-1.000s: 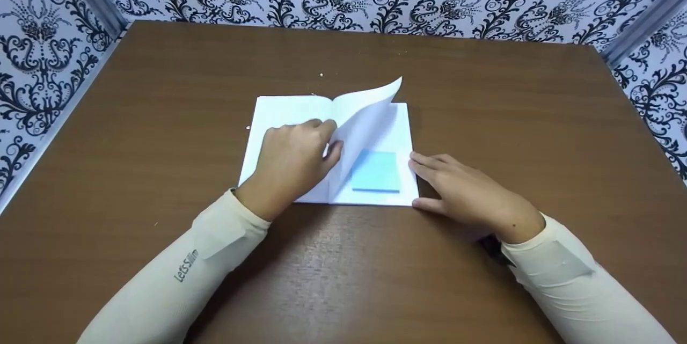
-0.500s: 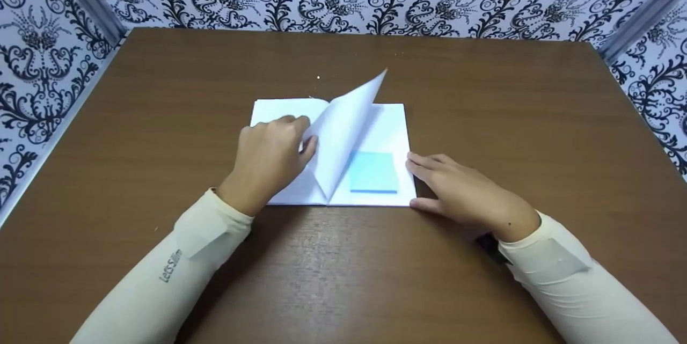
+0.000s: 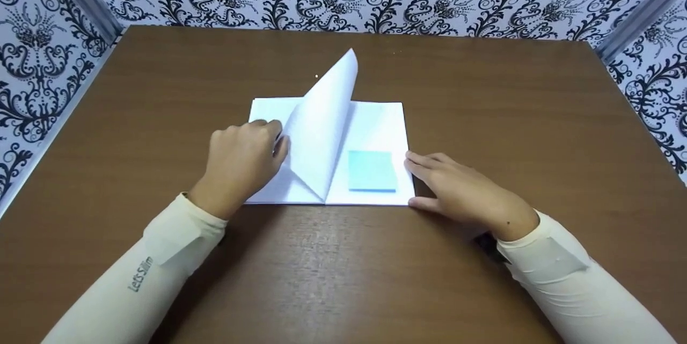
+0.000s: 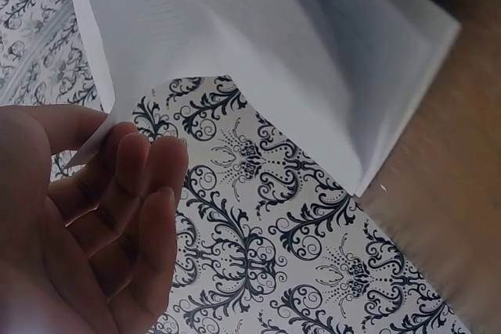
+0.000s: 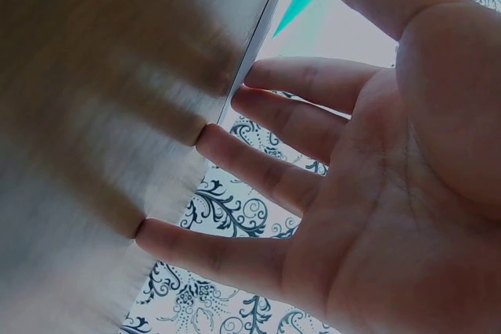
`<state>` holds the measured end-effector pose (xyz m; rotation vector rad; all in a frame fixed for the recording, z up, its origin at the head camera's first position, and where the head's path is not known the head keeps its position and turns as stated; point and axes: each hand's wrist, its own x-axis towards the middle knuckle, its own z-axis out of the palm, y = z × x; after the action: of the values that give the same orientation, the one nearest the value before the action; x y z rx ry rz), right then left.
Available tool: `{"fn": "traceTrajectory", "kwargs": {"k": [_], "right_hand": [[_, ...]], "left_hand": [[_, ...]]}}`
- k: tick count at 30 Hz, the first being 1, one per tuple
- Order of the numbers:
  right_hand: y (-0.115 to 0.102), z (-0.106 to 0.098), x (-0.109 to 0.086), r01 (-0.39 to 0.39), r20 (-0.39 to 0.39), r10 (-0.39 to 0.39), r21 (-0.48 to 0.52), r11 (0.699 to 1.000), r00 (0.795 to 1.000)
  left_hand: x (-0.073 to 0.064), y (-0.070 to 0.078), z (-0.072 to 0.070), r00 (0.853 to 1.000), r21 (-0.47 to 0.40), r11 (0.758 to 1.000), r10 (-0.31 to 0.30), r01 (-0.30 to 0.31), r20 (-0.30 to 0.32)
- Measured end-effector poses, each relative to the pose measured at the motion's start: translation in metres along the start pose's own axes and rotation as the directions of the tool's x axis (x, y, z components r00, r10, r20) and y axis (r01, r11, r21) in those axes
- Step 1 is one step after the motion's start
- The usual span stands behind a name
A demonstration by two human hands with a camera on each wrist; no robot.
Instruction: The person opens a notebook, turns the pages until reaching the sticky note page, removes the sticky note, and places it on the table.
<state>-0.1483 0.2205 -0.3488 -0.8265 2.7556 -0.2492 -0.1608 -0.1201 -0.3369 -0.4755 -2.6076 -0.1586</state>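
Observation:
An open notebook [image 3: 375,124] with blank white pages lies on the brown table. My left hand [image 3: 244,156] pinches the corner of one page [image 3: 322,134] between thumb and fingers. That page stands raised and curved over the left half; in the left wrist view the pinched page [image 4: 149,29] shows beside the curled fingers. A light blue sticky note pad [image 3: 372,171] sits on the lower part of the right page. My right hand [image 3: 461,188] touches the notebook's right edge, its fingers straight and spread, fingertips on the table in the right wrist view.
The wooden table [image 3: 510,102] extends around the notebook on all sides. Small white specks [image 3: 316,76] lie beyond the notebook. Walls with black-and-white scroll patterns [image 3: 333,0] border the table at the back and sides.
My left hand has moved left, drawing the page over so that it stands more upright and leans leftward. More of the right page is uncovered. My right hand keeps its place at the edge.

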Motion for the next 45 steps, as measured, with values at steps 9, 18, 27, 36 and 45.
{"fn": "traceTrajectory", "kwargs": {"k": [9, 18, 27, 36, 45], "right_hand": [[0.0, -0.001, 0.001, 0.005, 0.008, -0.005, -0.004, 1.0, 1.0], [0.0, 0.0, 0.001, -0.001, 0.007, 0.001, -0.009, 1.0, 1.0], [0.0, 0.0, 0.001, -0.005, 0.012, 0.005, -0.005, 1.0, 1.0], [-0.001, 0.0, 0.001, -0.004, 0.004, 0.004, -0.002, 1.0, 1.0], [-0.001, 0.001, 0.001, -0.015, 0.008, 0.015, 0.001, 1.0, 1.0]], "left_hand": [[-0.005, -0.006, -0.002, 0.999, 0.022, 0.999, -0.032, 0.032, 0.019], [-0.013, -0.015, -0.004, 0.997, 0.032, 0.998, -0.054, 0.052, 0.057], [-0.023, -0.022, -0.005, 0.992, 0.048, 0.997, -0.073, 0.068, 0.099], [-0.032, -0.025, -0.006, 0.99, 0.069, 0.996, -0.065, 0.057, 0.121], [-0.039, -0.025, -0.006, 0.988, 0.08, 0.997, -0.031, 0.019, 0.148]]}}
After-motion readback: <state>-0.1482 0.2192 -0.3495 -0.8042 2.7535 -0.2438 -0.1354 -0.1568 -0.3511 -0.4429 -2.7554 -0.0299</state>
